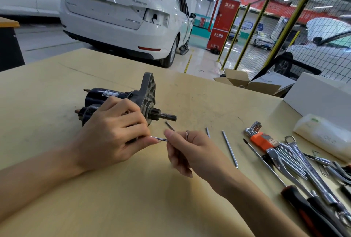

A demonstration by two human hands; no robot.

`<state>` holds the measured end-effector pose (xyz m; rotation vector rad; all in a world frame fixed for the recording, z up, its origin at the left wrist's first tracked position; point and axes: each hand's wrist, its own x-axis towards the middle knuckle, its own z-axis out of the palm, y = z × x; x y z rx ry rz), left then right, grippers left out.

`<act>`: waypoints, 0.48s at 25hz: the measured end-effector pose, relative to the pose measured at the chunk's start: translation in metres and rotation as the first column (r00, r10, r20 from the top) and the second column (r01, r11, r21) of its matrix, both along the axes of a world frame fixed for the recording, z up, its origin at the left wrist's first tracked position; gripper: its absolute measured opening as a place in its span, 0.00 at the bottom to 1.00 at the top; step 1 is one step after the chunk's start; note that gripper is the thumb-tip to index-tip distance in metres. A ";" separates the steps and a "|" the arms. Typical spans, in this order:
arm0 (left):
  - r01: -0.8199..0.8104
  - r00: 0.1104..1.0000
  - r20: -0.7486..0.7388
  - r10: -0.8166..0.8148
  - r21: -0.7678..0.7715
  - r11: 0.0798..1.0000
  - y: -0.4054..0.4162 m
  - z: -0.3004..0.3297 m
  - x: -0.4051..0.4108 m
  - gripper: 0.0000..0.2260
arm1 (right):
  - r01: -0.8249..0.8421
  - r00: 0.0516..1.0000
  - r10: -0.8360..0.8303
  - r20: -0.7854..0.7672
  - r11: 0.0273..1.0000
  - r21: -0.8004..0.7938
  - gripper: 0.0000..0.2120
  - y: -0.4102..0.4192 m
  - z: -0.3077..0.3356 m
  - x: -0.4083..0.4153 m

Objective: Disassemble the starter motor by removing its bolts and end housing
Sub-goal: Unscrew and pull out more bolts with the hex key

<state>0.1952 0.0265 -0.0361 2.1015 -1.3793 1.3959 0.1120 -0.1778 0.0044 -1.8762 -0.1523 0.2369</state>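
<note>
The starter motor (114, 97) lies on its side on the tan table (199, 96), black body to the left, grey end housing (147, 88) and pinion shaft (165, 116) pointing right. My left hand (114, 132) rests on the motor's near side, its fingers curled round the motor. My right hand (190, 151) pinches a thin L-shaped hex key (157, 138) whose tip reaches the motor under my left fingers. A long bolt (229, 148) and a short metal rod (208, 132) lie on the table to the right.
An orange-holdered hex key set (260, 139), several wrenches (296, 162) and a black and red screwdriver (303, 204) lie at the right. A white box (319, 96) and plastic packet (322, 132) sit behind them. An open carton (247, 82) and parked cars stand beyond the table.
</note>
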 end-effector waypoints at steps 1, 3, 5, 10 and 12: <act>-0.006 1.000 0.001 0.006 0.003 1.000 0.001 0.000 0.000 0.15 | -0.004 0.999 0.006 0.034 0.999 -0.054 0.21 0.000 -0.001 0.000; -0.011 1.000 -0.001 0.011 0.003 1.000 0.000 0.000 -0.001 0.15 | 0.010 0.989 0.018 0.150 0.982 -0.188 0.20 0.000 -0.004 -0.001; -0.009 1.000 0.004 0.009 0.006 1.000 0.000 0.000 -0.002 0.15 | 0.069 0.953 0.034 0.303 0.944 -0.323 0.19 0.000 -0.007 -0.003; 0.001 1.000 -0.008 -0.001 -0.014 1.000 -0.001 0.000 -0.002 0.17 | 0.174 0.873 0.050 0.485 0.897 -0.406 0.18 0.000 -0.011 -0.003; -0.006 1.000 0.007 0.006 -0.005 1.000 -0.001 0.000 -0.002 0.17 | 0.177 0.871 0.044 0.490 0.902 -0.394 0.21 0.001 -0.010 -0.003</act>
